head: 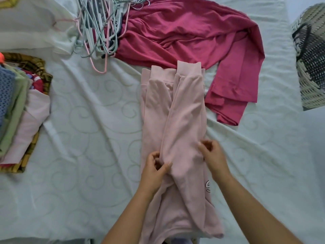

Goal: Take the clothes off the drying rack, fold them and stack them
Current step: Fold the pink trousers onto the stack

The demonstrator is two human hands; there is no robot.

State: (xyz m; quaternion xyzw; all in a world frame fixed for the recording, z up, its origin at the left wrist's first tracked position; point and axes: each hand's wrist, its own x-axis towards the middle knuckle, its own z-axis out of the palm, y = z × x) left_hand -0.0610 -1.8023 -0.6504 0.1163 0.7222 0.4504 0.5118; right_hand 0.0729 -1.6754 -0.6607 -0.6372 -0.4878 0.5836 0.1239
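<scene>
Pink top (184, 111) lies lengthwise on the bed (88, 120) under both grips, with the cuffs at the end far from them and the hem at the near end. Left grip (155, 167): narrow, an edge of the folded-in sleeve is pinched between thumb and fingers. Right grip (212, 156): fingers are curled at the top's edge on the side opposite the left grip, and whether fabric is actually held cannot be told. The step in hand is judged to be squaring the sleeves before the cross-fold. To do it well, the sleeve edge should be drawn straight along the body. The diagonal ridge running away from the left grip should be smoothed flat, and both sides kept parallel for an even strip. Cuffs should be levelled before the far end is brought toward the grips. Red top (184, 32) lies unfolded beyond the grips, its edge apparently overlapped by the cuffs, so it should not be dragged along. Folded stack (21, 111) sits well left of the left grip, and hangers (98, 27) lie far beyond it.
</scene>
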